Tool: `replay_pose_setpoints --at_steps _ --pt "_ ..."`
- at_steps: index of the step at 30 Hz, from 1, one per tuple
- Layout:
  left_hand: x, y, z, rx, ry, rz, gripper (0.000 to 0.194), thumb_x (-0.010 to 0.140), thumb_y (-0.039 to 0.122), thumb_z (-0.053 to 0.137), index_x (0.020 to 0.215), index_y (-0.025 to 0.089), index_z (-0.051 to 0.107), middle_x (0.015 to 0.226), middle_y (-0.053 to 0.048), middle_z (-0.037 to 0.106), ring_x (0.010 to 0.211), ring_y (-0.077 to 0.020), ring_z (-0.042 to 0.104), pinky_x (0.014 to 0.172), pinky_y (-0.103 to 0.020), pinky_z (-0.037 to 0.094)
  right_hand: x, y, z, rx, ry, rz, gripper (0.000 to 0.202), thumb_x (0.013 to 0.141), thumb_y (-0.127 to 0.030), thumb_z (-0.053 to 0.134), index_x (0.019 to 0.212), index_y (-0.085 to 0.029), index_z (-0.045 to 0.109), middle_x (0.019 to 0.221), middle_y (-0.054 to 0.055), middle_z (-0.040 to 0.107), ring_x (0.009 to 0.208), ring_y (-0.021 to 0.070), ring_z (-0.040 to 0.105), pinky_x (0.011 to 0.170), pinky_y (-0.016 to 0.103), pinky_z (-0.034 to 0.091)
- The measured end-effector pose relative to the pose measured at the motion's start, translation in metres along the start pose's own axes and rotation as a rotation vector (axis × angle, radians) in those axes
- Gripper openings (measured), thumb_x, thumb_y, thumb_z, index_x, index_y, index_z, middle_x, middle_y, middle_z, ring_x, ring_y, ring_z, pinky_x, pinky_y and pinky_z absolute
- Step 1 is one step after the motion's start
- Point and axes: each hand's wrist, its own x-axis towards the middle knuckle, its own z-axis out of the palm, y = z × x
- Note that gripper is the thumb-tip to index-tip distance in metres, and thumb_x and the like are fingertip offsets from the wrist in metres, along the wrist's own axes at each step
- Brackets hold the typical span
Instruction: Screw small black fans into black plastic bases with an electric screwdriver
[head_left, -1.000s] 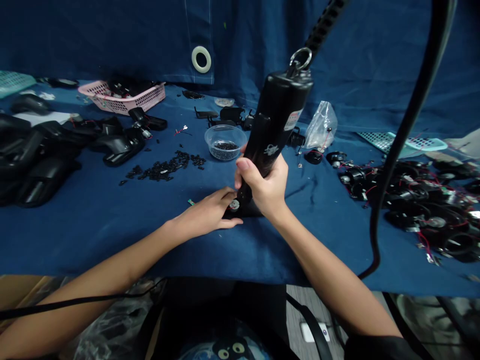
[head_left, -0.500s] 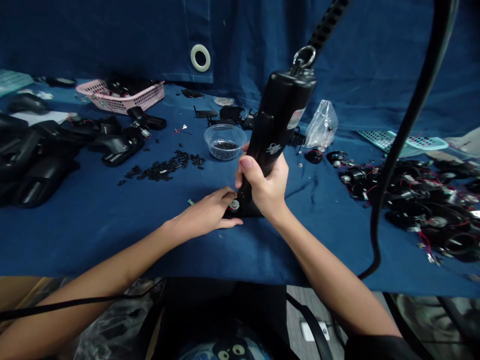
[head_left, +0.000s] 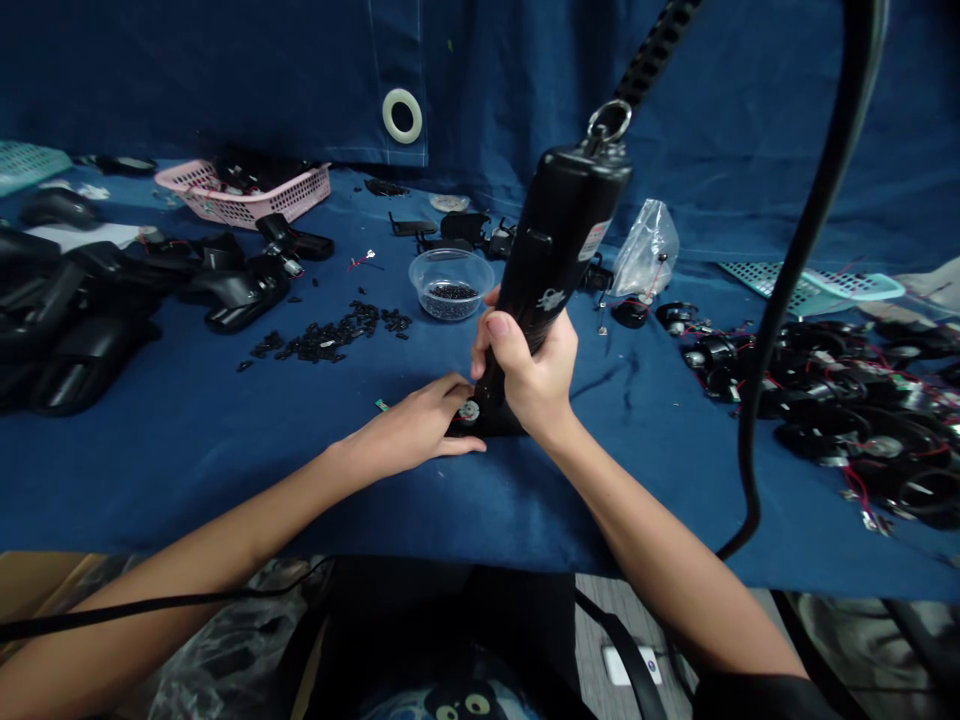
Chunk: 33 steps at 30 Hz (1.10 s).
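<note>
My right hand [head_left: 531,365] is wrapped round a black electric screwdriver [head_left: 559,225] hung by a metal ring from a strap. The tool leans, its lower end down at a black plastic housing [head_left: 499,422] on the blue cloth. My left hand [head_left: 420,425] grips the left side of that housing, fingers on top and thumb along the near edge. A small round metal motor [head_left: 469,411] shows between my left fingers and the screwdriver. The screwdriver's tip is hidden. Beyond my hands stands a clear plastic bowl [head_left: 450,255] with tiny dark screws in it.
Small black parts [head_left: 322,338] lie scattered left of the bowl. Black housings [head_left: 82,320] pile up at the left, below a pink basket [head_left: 247,205]. Round black wired parts [head_left: 862,400] crowd the right. A thick black cable [head_left: 795,270] hangs down at the right.
Both hands, the screwdriver and the housing stay in place. The view has shifted very slightly, and the hanging cable at the right has swung a little to the left.
</note>
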Motion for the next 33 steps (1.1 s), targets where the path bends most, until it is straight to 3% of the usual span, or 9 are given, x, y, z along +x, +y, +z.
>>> replay_pose_setpoints --at_steps 9,17,22,24,28,30,33 --pt "0.0 -0.001 -0.001 -0.058 -0.012 -0.006 0.058 0.086 0.051 0.063 0.13 0.016 0.05 0.138 -0.015 0.049 0.124 -0.0323 0.053 0.103 -0.04 0.044 -0.003 -0.001 0.0 -0.028 0.016 0.038 0.045 0.076 -0.059 0.067 0.1 -0.023 0.055 0.081 0.001 0.061 0.072 0.0139 0.06 0.064 0.028 0.052" --pt "0.0 -0.001 -0.001 -0.003 0.001 0.006 0.054 0.086 0.05 0.065 0.122 0.012 0.054 0.128 -0.016 0.053 0.116 -0.0308 0.058 0.1 -0.039 0.047 -0.001 -0.001 0.0 0.069 -0.032 0.017 0.035 0.083 -0.055 0.061 0.093 -0.023 0.051 0.061 -0.006 0.053 0.046 0.0086 0.05 0.049 0.026 0.044" --pt "-0.001 0.0 0.0 -0.054 0.003 0.0 0.052 0.085 0.052 0.064 0.12 0.015 0.053 0.127 -0.014 0.053 0.116 -0.0301 0.057 0.099 -0.04 0.047 0.001 -0.004 0.002 0.054 0.0 0.039 0.04 0.079 -0.057 0.065 0.092 -0.023 0.05 0.06 -0.006 0.053 0.046 0.0092 0.051 0.047 0.026 0.044" --pt "-0.002 0.002 -0.001 -0.089 0.015 0.015 0.051 0.086 0.049 0.064 0.124 0.017 0.052 0.127 -0.012 0.053 0.115 -0.0282 0.057 0.101 -0.04 0.046 0.005 -0.007 0.002 0.067 0.064 0.035 0.039 0.08 -0.058 0.063 0.093 -0.024 0.049 0.061 -0.006 0.052 0.045 0.0097 0.05 0.047 0.027 0.044" --pt "-0.005 0.006 -0.001 -0.118 0.002 0.069 0.061 0.085 0.036 0.065 0.139 0.021 0.04 0.13 -0.011 0.051 0.121 -0.0269 0.051 0.106 -0.043 0.042 0.023 -0.006 -0.016 0.069 0.355 0.019 0.036 0.087 -0.061 0.047 0.098 -0.027 0.045 0.07 -0.004 0.051 0.054 0.0104 0.056 0.055 0.028 0.05" --pt "-0.006 0.009 -0.002 -0.134 0.005 0.054 0.062 0.084 0.029 0.064 0.14 0.023 0.039 0.129 -0.01 0.051 0.121 -0.0268 0.051 0.105 -0.044 0.043 0.032 0.003 -0.036 0.126 0.477 0.118 0.034 0.086 -0.057 0.049 0.098 -0.026 0.042 0.078 -0.004 0.052 0.063 0.0106 0.06 0.061 0.027 0.053" --pt "-0.009 0.012 -0.01 -0.165 0.053 0.016 0.062 0.082 0.023 0.06 0.141 0.025 0.041 0.13 -0.01 0.045 0.118 -0.025 0.052 0.103 -0.041 0.045 0.036 0.024 -0.072 0.041 0.539 0.52 0.022 0.086 -0.038 0.053 0.085 -0.023 0.037 0.073 -0.004 0.046 0.064 0.009 0.056 0.057 0.023 0.052"
